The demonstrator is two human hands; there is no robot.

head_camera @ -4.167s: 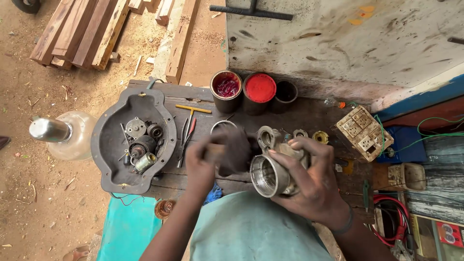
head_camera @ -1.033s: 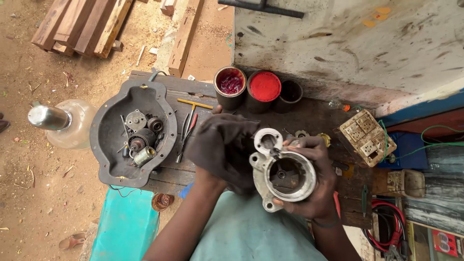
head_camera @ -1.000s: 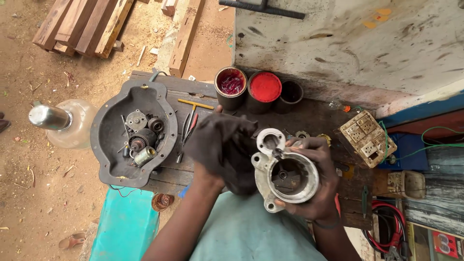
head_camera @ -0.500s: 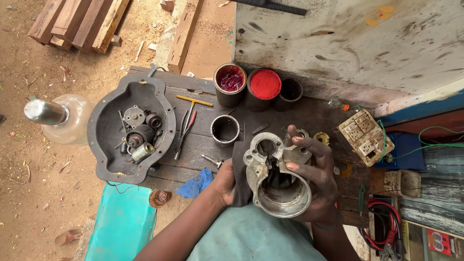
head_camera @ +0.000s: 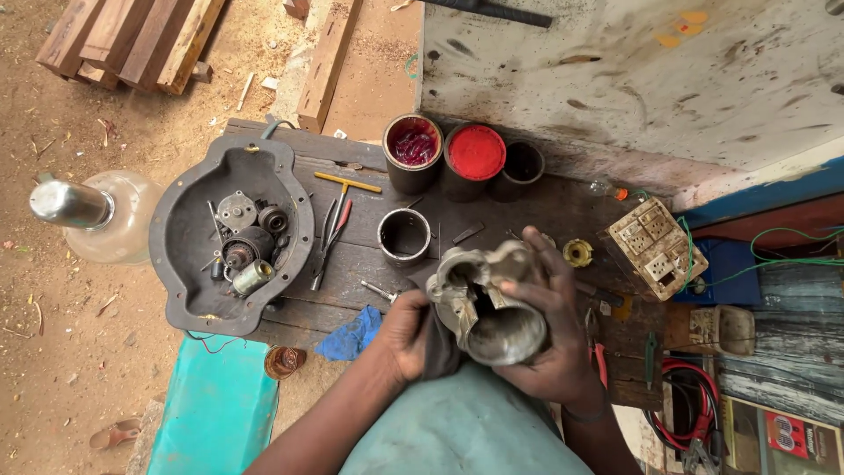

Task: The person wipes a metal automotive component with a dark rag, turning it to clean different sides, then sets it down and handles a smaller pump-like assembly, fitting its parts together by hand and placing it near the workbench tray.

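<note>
Wiping the grey cast-metal motor housing (head_camera: 485, 308), right hand (head_camera: 549, 339) gripped it while left hand (head_camera: 406, 332) clutched a dark rag (head_camera: 440, 347) against it; next called for turning the housing to an unwiped face

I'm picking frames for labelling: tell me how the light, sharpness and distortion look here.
Head view: even, soft daylight with no hard shadows; mild glare on the glass bottle's cap and the metal housing; bench centre is sharp; the right hand looks slightly soft; wide-angle lens bends the edges.
</note>
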